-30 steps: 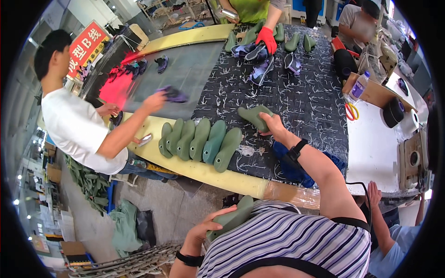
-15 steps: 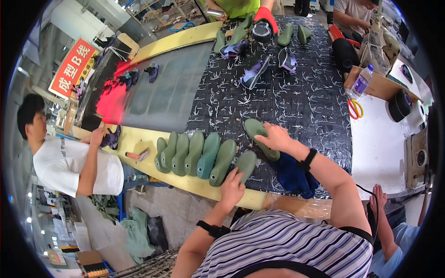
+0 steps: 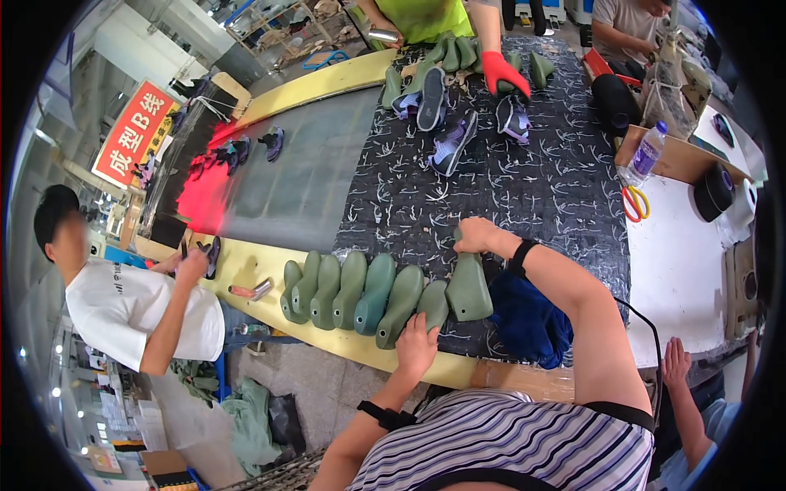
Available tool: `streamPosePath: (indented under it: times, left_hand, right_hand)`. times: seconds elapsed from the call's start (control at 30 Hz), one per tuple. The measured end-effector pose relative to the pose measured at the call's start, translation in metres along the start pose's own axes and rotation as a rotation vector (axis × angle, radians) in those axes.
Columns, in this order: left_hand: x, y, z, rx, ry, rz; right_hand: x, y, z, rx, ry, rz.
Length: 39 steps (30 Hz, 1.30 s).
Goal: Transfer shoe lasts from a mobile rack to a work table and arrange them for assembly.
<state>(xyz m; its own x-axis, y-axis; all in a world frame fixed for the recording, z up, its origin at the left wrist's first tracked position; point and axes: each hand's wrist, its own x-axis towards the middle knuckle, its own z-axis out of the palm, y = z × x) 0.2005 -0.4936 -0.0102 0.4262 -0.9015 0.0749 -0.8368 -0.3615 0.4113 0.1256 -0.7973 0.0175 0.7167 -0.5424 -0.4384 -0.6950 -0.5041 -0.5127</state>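
My right hand [image 3: 485, 236] is closed round the narrow far end of a green shoe last [image 3: 468, 290], whose wide heel end points toward me. My left hand [image 3: 417, 345] rests its fingers on the near end of another green shoe last [image 3: 435, 303], the rightmost in a row along the table's near edge. In that row, a teal shoe last [image 3: 375, 295] stands among several olive-green ones, packed side by side. A dark blue cloth [image 3: 532, 319] lies bunched under my right forearm.
A moving belt [image 3: 295, 188] runs at the left, beside a person in white. Across the black-covered table [image 3: 401, 196], a co-worker's red-gloved hand [image 3: 503, 75] holds a last above purple shoes [image 3: 454, 141]. Scissors [image 3: 635, 203] and a bottle [image 3: 648, 150] stand at the right.
My right hand has swung its last round, heel end toward me, beside the row. My left hand's last now sits closer against the row. The co-worker's gloved hand has moved right.
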Motion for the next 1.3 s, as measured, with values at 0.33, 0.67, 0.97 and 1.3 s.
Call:
streamPosePath:
  times: [0.33, 0.67, 0.97, 1.3]
  left_hand:
    - [0.001, -0.004, -0.005, -0.067, -0.040, -0.020]
    - [0.002, -0.005, -0.006, -0.035, -0.057, -0.025]
    - [0.010, 0.001, -0.010, -0.033, -0.030, -0.029]
    - [-0.021, -0.011, -0.030, -0.370, -0.207, -0.003]
  right_hand:
    - [-0.155, 0.106, -0.038, 0.840, 0.467, 0.229]
    - [-0.154, 0.150, 0.015, 1.635, 0.706, 0.343]
    - [0.022, 0.174, -0.130, 1.785, 0.804, -0.020]
    - [-0.069, 0.027, -0.002, 0.654, -0.279, -0.282]
